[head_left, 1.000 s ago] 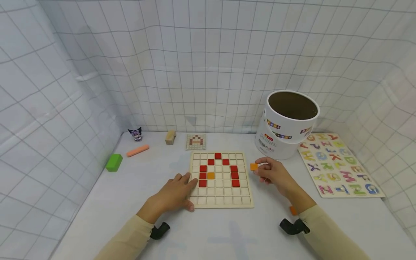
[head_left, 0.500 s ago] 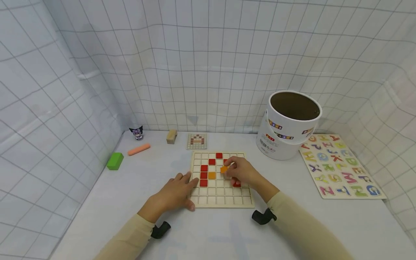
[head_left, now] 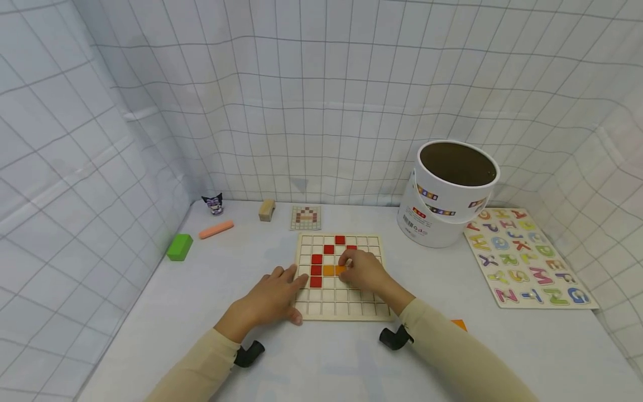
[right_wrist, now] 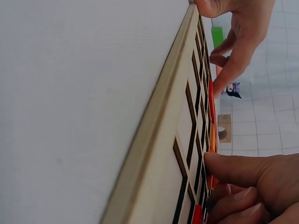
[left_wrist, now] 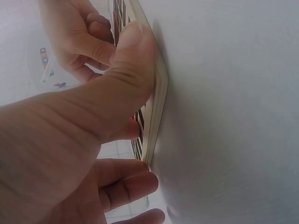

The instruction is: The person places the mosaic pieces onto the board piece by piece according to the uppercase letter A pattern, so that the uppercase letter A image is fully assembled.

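My right hand [head_left: 363, 269] pinches a small, light, stiff orange tile [head_left: 340, 269] by its edges over the wooden grid board [head_left: 341, 308], which my left hand [head_left: 273, 295] steadies with relaxed fingers.

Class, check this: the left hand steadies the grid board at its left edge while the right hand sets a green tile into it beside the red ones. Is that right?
One detail is wrong: the tile is orange, not green, as the head view shows. The left hand does steady the board at its left edge, and the right hand sets the tile beside the red ones.
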Tool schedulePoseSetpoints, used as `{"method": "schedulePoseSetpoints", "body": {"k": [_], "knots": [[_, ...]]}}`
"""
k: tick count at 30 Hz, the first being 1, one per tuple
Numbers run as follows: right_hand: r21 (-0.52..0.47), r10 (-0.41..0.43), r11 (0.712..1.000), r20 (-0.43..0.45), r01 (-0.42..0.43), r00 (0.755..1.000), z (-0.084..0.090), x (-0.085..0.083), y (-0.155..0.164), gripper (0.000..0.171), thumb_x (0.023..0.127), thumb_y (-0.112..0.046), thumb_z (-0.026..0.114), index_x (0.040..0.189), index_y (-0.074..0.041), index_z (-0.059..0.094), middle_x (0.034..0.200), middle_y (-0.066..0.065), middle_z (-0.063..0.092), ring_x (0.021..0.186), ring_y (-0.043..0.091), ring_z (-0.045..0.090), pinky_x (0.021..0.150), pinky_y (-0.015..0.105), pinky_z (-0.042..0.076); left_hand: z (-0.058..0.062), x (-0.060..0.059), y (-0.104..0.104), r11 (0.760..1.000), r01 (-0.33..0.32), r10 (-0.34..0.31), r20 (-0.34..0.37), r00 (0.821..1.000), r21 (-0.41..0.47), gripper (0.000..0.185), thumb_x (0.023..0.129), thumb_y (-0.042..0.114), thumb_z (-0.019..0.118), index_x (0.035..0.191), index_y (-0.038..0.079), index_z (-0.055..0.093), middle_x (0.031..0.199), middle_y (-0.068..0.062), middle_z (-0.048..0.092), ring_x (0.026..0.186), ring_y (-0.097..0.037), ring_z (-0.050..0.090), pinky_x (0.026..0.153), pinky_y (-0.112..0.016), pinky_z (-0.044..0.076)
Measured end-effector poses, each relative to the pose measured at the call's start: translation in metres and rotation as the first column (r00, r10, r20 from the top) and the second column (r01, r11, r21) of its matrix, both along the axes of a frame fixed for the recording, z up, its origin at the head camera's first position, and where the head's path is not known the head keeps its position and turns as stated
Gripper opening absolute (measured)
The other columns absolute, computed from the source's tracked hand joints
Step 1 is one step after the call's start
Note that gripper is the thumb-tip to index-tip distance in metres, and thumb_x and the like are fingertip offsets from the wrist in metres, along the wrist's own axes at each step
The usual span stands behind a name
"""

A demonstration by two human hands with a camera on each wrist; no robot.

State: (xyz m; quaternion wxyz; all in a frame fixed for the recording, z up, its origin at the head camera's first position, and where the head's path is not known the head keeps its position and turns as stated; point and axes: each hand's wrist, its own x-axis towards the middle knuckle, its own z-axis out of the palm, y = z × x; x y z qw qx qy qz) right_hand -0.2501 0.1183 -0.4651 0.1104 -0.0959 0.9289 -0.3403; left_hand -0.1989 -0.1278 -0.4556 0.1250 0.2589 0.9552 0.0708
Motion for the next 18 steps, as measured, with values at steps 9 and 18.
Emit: {"method": "schedulePoseSetpoints", "body": {"k": [9,18], "knots": [[-0.096,0.015,0.995,0.003,-0.015,1.0,0.003,0.004,0.019,0.035,0.086,-0.015,0.079,0.12,-0.013,0.072,0.08,0.002,0.061,0.07,0.018,0.053,0.061,0.031,0.043,-0.001,-0.003,0.001,1.0,0.002,-0.002,0.005,1.0,-0.009,0.095,0.075,0.051,0.084,0.153,0.011,0.047,0.16,-0.022,0.036,0.137,-0.039,0.042,0.107,-0.058,0.041],[-0.279,-0.129,0.948,0.106,0.154,0.986,0.011,0.058,0.127,0.041,0.093,-0.02,0.074,0.131,-0.007,0.063,0.097,0.008,0.059,0.076,0.02,0.054,0.059,0.03,0.046,0.002,0.001,0.001,1.0,-0.006,0.006,0.017,1.0,-0.015,0.095,0.076,0.05,0.084,0.153,0.011,0.046,0.161,-0.022,0.035,0.138,-0.039,0.041,0.108,-0.058,0.04]]}}
